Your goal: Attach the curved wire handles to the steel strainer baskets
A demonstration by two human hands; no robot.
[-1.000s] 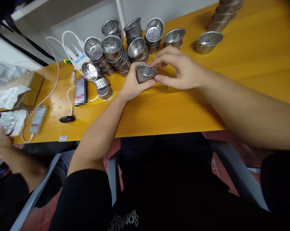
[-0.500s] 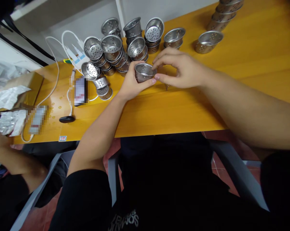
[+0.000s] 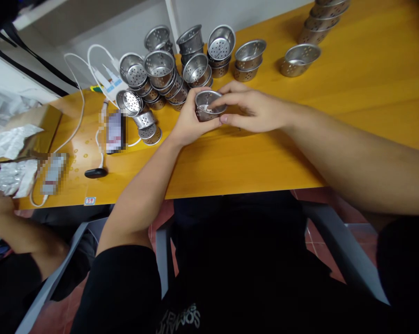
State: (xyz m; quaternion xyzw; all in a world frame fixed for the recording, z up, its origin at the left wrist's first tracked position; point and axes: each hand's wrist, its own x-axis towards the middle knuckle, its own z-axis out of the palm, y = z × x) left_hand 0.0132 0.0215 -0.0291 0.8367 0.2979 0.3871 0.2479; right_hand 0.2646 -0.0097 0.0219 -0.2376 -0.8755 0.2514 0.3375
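Observation:
My left hand (image 3: 189, 118) is closed around a small perforated metal strainer cup (image 3: 205, 115), thumb along its near side, fingers behind it. The cup is tilted with its mouth towards me, above the table. My right hand (image 3: 253, 109) grips its right wall, index finger reaching inside and thumb at the outer side near my left thumb. A small pale spot shows by the fingertip inside; I cannot tell what it is. Just beyond my right hand stand two nested strainer cups (image 3: 248, 72).
Many like cups (image 3: 160, 69) are stacked at the back left. A single cup (image 3: 298, 65) and a tall stack (image 3: 320, 25) stand at the back right. A phone (image 3: 115, 132), a power strip (image 3: 113, 86) with cables and a black object (image 3: 95, 173) lie left. Another person's arm (image 3: 28, 232) is far left.
My right index finger has moved from the cup's rim down into the cup. My left hand keeps its hold on the cup in nearly the same place.

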